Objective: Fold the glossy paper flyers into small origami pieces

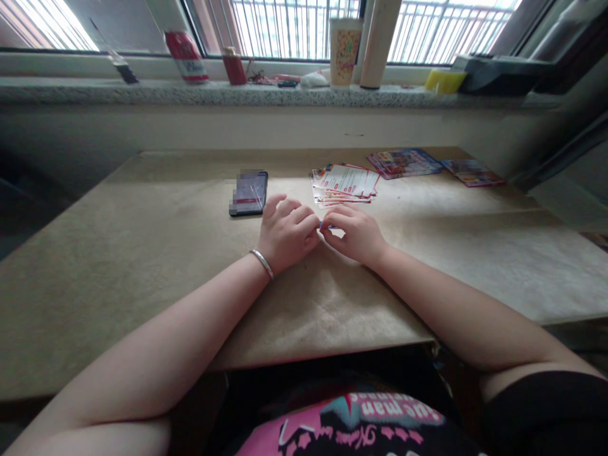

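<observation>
My left hand (286, 232) and my right hand (354, 233) rest together on the brown paper-covered table (142, 253), fingers curled and fingertips meeting. Between them they pinch a small folded piece (329, 226) with a bluish edge, mostly hidden by the fingers. A silver bangle (262, 262) circles my left wrist. Just beyond my right hand lies a stack of printed cards (344, 185). A dark phone (249, 193) lies flat beyond my left hand.
More colourful leaflets (403, 162) and another card (472, 172) lie at the table's far right. On the stone windowsill (213, 94) stand a red can (187, 57), a red lighter, a patterned cup (344, 50), a cardboard tube and a yellow sponge.
</observation>
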A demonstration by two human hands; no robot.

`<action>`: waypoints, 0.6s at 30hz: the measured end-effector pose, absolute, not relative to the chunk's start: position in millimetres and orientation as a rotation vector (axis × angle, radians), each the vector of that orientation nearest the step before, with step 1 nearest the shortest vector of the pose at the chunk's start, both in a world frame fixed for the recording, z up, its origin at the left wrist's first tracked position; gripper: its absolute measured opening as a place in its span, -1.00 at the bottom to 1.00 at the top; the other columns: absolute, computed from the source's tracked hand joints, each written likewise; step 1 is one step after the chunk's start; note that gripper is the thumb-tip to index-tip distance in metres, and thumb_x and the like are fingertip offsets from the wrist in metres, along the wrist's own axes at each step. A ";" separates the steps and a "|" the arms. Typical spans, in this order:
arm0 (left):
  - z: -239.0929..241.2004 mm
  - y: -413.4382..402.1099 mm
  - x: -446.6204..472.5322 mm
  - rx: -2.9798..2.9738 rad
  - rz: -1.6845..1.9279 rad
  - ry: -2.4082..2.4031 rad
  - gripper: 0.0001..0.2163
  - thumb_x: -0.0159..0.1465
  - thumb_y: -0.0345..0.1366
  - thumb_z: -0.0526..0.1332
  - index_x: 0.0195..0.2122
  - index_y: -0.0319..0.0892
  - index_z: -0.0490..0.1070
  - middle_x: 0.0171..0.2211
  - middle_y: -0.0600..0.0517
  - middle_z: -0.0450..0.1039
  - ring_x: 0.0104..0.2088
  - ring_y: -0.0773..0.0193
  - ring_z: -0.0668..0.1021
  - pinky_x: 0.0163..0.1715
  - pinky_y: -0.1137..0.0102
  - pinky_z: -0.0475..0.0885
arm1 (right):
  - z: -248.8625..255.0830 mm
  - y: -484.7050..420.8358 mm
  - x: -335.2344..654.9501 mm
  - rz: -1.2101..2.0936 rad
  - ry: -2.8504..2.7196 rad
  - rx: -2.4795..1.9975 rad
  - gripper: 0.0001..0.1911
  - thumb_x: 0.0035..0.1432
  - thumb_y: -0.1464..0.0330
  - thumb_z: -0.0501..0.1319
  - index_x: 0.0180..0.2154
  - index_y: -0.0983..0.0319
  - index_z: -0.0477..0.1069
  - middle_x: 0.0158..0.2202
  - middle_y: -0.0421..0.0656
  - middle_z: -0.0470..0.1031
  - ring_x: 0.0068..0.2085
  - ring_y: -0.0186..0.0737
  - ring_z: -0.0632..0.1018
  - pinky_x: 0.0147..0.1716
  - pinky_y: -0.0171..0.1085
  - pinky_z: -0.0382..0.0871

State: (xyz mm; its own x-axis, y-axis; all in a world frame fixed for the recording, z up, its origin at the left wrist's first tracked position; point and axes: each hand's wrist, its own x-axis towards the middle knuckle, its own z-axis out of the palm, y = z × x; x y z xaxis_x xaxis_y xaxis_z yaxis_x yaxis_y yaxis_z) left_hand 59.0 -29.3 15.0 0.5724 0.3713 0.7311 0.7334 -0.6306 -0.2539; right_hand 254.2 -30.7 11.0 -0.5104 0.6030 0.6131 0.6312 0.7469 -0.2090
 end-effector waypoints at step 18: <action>20.5 -20.7 32.1 -2.332 -0.801 -1.049 -0.91 0.17 -0.34 0.16 -0.48 -0.11 0.38 -0.41 0.05 0.48 -0.26 0.17 0.42 0.10 0.10 0.21 | 13.8 -19.3 280.6 0.013 -2.299 -0.860 -0.88 0.20 0.36 0.16 -0.37 0.17 0.45 -0.30 -0.13 0.54 -0.22 -0.17 0.49 -0.16 -0.19 0.35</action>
State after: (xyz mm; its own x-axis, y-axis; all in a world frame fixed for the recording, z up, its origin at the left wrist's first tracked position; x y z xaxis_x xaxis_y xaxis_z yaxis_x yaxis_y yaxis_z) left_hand 32.1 -20.7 20.5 0.5405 0.5122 0.6675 0.7787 -0.6050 -0.1663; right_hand 280.6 -19.3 13.8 -0.5556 0.5854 0.5905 0.5785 0.7823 -0.2312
